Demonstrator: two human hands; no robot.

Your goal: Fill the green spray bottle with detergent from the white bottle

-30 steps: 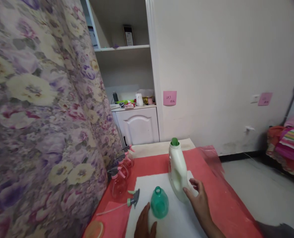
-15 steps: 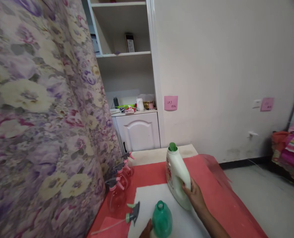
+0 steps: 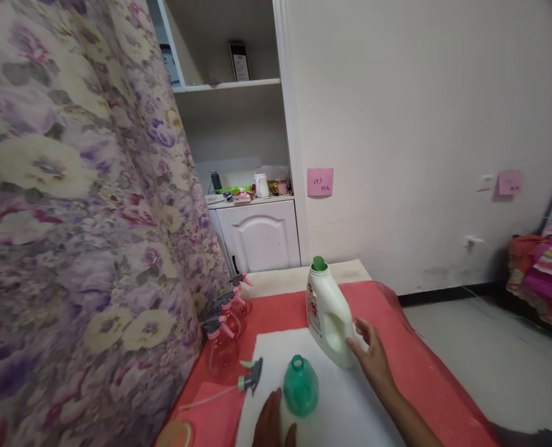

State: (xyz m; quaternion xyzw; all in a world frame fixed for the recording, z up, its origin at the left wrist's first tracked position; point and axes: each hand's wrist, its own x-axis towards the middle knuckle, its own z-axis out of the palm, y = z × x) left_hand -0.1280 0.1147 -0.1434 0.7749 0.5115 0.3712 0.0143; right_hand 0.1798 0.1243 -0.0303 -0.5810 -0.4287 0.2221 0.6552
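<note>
A white detergent jug (image 3: pixel 322 316) with a green spout in its open neck stands upright on the table, partly over a white sheet (image 3: pixel 345 397). My right hand (image 3: pixel 372 357) is at its handle side, fingers apart and no longer wrapped round it; the thumb is close to or touching the jug. In front stands a translucent green spray bottle (image 3: pixel 301 388) without its top. My left hand (image 3: pixel 274 422) is just left of and nearer than this bottle, fingers apart. A grey-and-green spray head (image 3: pixel 252 377) with a long thin tube lies to the left.
Several clear pink-tinted spray bottles (image 3: pixel 222 354) stand along the table's left side, by a floral curtain (image 3: pixel 117 248). A round orange-tan object (image 3: pixel 176 434) is at the lower left edge. Red cloth (image 3: pixel 425 379) covers the table. Behind are a white cabinet (image 3: pixel 261 239) and a wall.
My right hand has let go of the jug's handle and drawn slightly right. My left hand's fingers have come further into view beside the green bottle. The view has tilted down a little.
</note>
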